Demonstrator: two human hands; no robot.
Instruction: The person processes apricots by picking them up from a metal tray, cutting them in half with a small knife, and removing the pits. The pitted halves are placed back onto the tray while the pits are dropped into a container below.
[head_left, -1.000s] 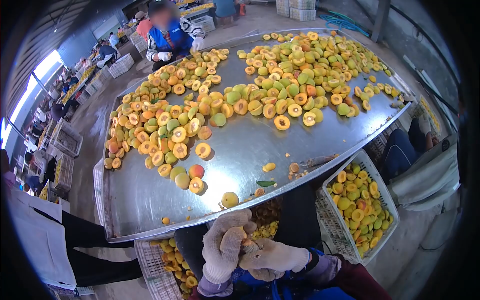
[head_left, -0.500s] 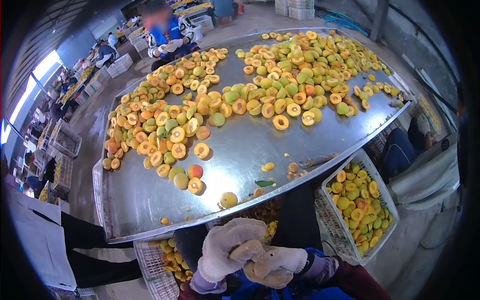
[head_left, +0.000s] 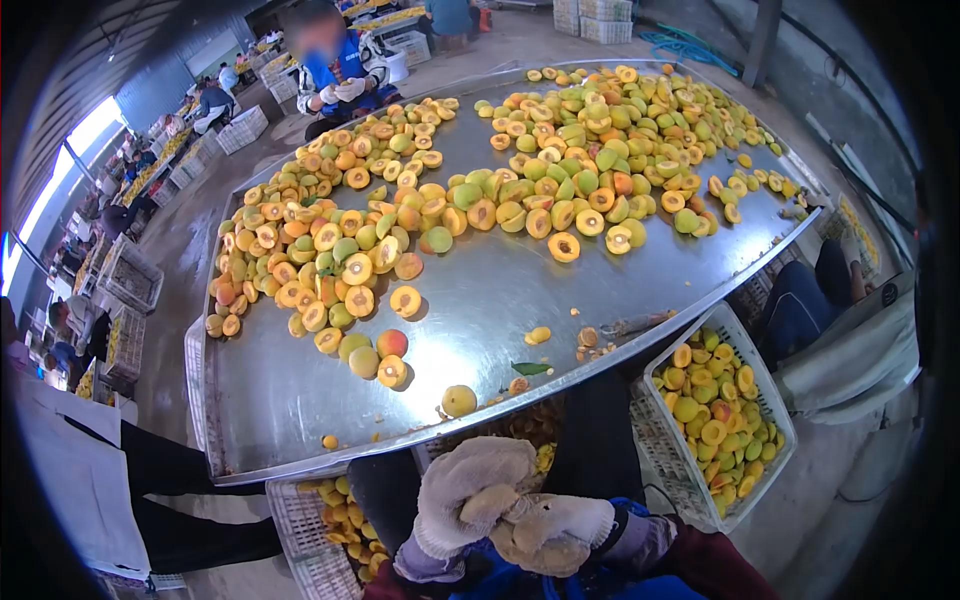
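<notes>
Though its contents are hidden, left hand (head_left: 474, 492) has curled inward.

the gloved hands (head_left: 474, 492) hide anything that is between them.

This is a fruit-processing workshop, an industrial shed with a ribbed roof (head_left: 75, 45) and a concrete floor (head_left: 510, 42). A broad metal surface (head_left: 480, 300) carries heaps of halved stone fruit (head_left: 600, 150), with a plastic crate (head_left: 718, 415) of more halves beside it. Further back, people work along rows of fruit-laden tables (head_left: 165, 160) among stacked crates (head_left: 605, 20).
</notes>
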